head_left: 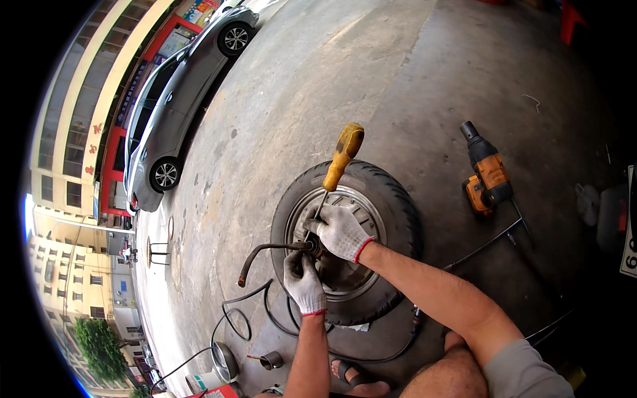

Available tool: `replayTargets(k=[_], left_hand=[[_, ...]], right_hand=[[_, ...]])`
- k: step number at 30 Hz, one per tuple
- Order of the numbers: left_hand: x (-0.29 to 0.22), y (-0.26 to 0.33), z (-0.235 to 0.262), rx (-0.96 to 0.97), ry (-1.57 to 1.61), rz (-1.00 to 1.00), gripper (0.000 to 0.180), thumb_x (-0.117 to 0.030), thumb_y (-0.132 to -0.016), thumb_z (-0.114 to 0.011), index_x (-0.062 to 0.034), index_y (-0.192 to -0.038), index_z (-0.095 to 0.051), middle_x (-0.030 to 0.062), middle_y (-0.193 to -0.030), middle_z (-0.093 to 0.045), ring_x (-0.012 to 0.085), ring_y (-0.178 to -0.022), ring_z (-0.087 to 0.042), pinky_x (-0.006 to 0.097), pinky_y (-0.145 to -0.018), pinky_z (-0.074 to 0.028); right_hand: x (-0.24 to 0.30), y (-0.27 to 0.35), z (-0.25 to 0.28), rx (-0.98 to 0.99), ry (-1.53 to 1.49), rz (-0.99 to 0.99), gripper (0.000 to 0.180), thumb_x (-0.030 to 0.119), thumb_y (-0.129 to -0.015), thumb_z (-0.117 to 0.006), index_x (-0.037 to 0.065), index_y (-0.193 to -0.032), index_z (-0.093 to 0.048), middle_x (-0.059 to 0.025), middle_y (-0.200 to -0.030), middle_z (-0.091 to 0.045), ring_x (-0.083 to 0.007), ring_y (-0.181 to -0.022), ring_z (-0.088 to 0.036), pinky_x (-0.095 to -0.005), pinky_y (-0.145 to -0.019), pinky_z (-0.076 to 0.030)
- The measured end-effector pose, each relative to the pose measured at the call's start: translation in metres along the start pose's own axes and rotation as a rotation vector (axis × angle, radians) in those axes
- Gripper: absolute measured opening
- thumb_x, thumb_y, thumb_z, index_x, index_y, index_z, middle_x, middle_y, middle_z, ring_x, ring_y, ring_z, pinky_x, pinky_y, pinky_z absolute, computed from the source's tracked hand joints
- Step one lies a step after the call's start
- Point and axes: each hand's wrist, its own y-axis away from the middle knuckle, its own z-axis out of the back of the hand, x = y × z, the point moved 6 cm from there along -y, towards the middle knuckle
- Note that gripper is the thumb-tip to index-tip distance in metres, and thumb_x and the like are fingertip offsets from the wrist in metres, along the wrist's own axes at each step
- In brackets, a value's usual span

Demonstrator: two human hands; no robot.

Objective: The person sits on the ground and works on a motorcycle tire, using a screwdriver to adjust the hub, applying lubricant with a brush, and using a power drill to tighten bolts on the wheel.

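A wheel (405,219) with a black tyre and a metal hub lies flat on the ground before me. My right hand (340,232), in a white work glove with a red cuff, grips the shaft of a yellow-handled screwdriver (345,156). The handle points up and away, and its tip is hidden behind my fingers at the hub. A thick dark cable (262,249) comes out of the hub centre and bends left. My gloved left hand (304,285) has its fingers closed just below the cable's base; what they pinch is hidden.
An orange and black cordless impact wrench (491,169) lies to the right, beside a thin metal rod (488,240). A black hose (391,358) loops round the wheel's near side. A metal cup (271,360) and a basin (224,361) stand at lower left. A grey car (176,99) is parked far left.
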Motion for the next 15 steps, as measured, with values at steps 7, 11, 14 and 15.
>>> replayTargets(k=[7,11,14,15], left_hand=[[-0.019,-0.003,-0.005,0.070,-0.058,-0.027,0.013,0.000,-0.099,-0.059,0.0030,-0.112,-0.062,0.0089,-0.103,-0.067,0.0146,-0.092,-0.063,0.030,-0.087,-0.052],[-0.032,0.015,0.012,0.246,-0.149,0.033,0.015,-0.002,-0.096,-0.064,0.0027,-0.109,-0.067,0.0102,-0.098,-0.072,0.0137,-0.090,-0.066,0.028,-0.083,-0.052],[-0.030,0.052,0.043,0.227,-0.150,0.093,0.013,-0.003,-0.095,-0.065,0.0029,-0.105,-0.069,0.0085,-0.092,-0.072,0.0132,-0.086,-0.066,0.028,-0.079,-0.052],[-0.024,0.068,0.055,0.209,-0.147,0.119,0.012,-0.003,-0.095,-0.065,0.0028,-0.105,-0.069,0.0084,-0.092,-0.072,0.0129,-0.085,-0.065,0.028,-0.079,-0.052]], right_hand=[[0.011,-0.001,0.004,-0.039,0.015,0.127,0.013,0.017,-0.089,-0.070,0.006,-0.096,-0.069,-0.0211,-0.083,-0.069,-0.0407,-0.082,-0.068,-0.0456,-0.072,-0.054],[0.012,0.034,0.055,-0.221,-0.272,-0.025,0.010,0.007,-0.096,-0.066,-0.002,-0.095,-0.067,-0.0133,-0.081,-0.070,-0.0209,-0.069,-0.067,-0.0336,-0.064,-0.054],[0.048,0.102,0.105,-0.141,-0.203,-0.078,0.004,-0.002,-0.098,-0.059,0.001,-0.099,-0.062,-0.0026,-0.079,-0.065,-0.0085,-0.067,-0.060,-0.0243,-0.060,-0.053],[0.041,0.127,0.126,-0.183,0.003,0.055,0.007,-0.003,-0.099,-0.056,0.002,-0.097,-0.060,-0.0021,-0.079,-0.066,-0.0075,-0.065,-0.060,-0.0234,-0.058,-0.050]])
